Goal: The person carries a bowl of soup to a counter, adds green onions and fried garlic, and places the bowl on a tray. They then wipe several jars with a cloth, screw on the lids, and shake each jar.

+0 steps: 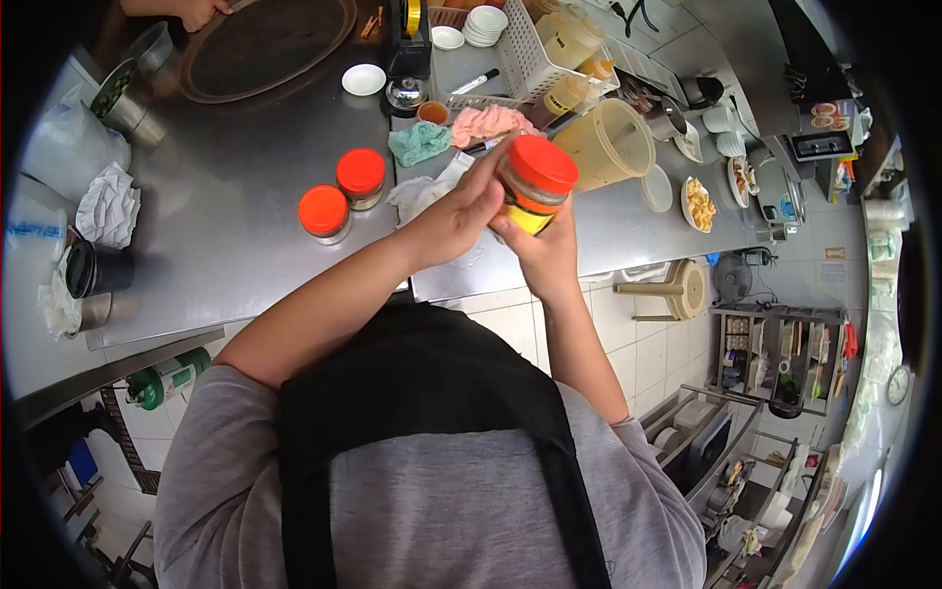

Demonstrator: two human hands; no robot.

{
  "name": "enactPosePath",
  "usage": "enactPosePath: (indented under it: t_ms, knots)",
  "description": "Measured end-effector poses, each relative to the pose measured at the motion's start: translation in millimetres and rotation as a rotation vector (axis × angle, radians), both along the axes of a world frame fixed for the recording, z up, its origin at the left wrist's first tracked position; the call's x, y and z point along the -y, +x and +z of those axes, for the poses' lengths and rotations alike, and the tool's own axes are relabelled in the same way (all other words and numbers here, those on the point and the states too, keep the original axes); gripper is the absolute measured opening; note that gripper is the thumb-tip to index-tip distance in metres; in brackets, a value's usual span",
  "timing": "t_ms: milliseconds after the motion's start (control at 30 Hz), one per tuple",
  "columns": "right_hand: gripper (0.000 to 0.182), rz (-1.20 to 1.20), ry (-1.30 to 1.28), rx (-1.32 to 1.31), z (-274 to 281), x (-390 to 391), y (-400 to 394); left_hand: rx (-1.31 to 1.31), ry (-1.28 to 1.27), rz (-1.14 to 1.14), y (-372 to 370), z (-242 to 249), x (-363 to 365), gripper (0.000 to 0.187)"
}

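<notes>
A glass jar with an orange lid and a yellow label (535,187) is held up over the edge of the steel counter (226,255). My left hand (453,214) wraps its left side, fingers reaching up beside the lid. My right hand (546,257) supports the jar from below and behind. Two similar orange-lidded jars (324,213) (361,177) stand on the counter just left of my hands.
A teal cloth (419,142), a pink cloth (488,123) and a plastic pitcher (608,142) lie beyond the jar. Farther back are a white basket (530,49), small white dishes (364,80) and a round tray (265,44). Another person's hand (191,10) shows at top left.
</notes>
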State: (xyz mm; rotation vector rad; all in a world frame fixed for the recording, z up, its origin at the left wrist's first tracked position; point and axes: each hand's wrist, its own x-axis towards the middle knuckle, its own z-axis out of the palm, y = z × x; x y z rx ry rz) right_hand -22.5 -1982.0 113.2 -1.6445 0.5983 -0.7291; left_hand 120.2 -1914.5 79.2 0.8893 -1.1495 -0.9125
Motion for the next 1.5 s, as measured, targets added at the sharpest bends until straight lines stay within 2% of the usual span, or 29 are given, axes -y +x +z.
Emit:
enactPosePath:
  t_ms: [33,67,133,167,200,267,333,400,467,533,600,667,767,833,867,933,1000,1067,1100,1133,1233,1300,1333,1400,1433,1500]
  knots:
    - [0.082,-0.052,-0.004,0.021,-3,4,-2,0.196,0.01,0.037,3,9,1,0.085]
    - [0.077,-0.098,-0.008,0.043,-3,9,-2,0.198,0.007,0.038,5,13,5,0.085]
    - [0.076,-0.18,-0.05,0.049,-2,9,5,-0.08,0.11,0.269,4,22,14,0.085]
    - [0.074,-0.25,-0.429,-0.051,-9,-7,14,-0.405,0.141,0.517,-10,53,19,0.08]
    - [0.073,-0.318,-0.815,-0.145,-12,-15,19,-0.406,0.14,0.521,-11,48,23,0.08]
    - [0.079,-0.323,-0.833,-0.138,-11,-8,17,-0.558,-0.122,0.531,-8,42,32,0.075]
    - [0.092,-0.465,-0.376,0.038,3,11,14,-0.64,-0.136,0.48,-7,42,36,0.073]
    - [0.092,-0.467,-0.294,0.066,3,8,12,-0.613,-0.208,0.5,-3,48,41,0.074]
    - [0.087,-0.306,-0.897,-0.218,-11,-7,9,-0.645,-0.159,0.49,-8,55,40,0.074]
    - [0.087,-0.312,-0.945,-0.198,-6,8,5,-0.624,-0.234,0.49,-7,53,41,0.074]
    - [0.09,-0.494,-0.231,0.087,9,12,10,-0.631,-0.244,0.522,-8,54,43,0.072]
    - [0.087,-0.302,-0.952,-0.167,-12,2,10,-0.663,-0.185,0.584,-11,55,48,0.07]
    - [0.091,-0.31,-0.904,-0.234,-7,11,6,-0.67,-0.212,0.598,-10,50,47,0.068]
    - [0.09,-0.495,-0.286,0.049,3,16,9,-0.667,-0.196,0.63,-9,48,52,0.068]
    - [0.09,-0.495,-0.284,0.049,-2,13,10,-0.659,-0.174,0.654,-10,46,53,0.067]
    - [0.09,-0.282,-0.848,-0.177,-17,2,8,-0.636,-0.169,0.646,-15,43,50,0.065]
    - [0.09,-0.279,-0.914,-0.242,-7,15,2,-0.623,-0.183,0.643,-15,44,52,0.064]
    - [0.09,-0.446,-0.249,0.022,4,18,6,-0.604,-0.159,0.683,-11,43,53,0.062]
    - [0.091,-0.407,-0.673,-0.118,-19,24,3,-0.602,-0.159,0.681,-11,42,54,0.062]
    - [0.088,-0.324,-0.919,-0.206,-13,2,10,-0.603,-0.145,0.685,-12,42,54,0.061]
    - [0.084,-0.295,-0.793,-0.175,-6,7,8,-0.643,-0.15,0.658,-14,44,57,0.059]
    - [0.071,-0.151,-0.113,-0.008,6,18,2,-0.686,-0.199,0.641,-10,44,58,0.056]
    - [0.071,-0.155,-0.115,-0.006,8,21,-2,-0.684,-0.2,0.636,-5,41,57,0.056]
    - [0.058,-0.004,0.429,0.28,10,26,-9,-0.635,-0.152,0.651,8,32,53,0.055]
    - [0.051,0.0,0.513,0.304,13,25,-12,-0.646,-0.09,0.647,12,26,52,0.053]
    - [0.051,-0.004,0.532,0.309,12,27,-15,-0.669,-0.035,0.647,14,12,49,0.052]
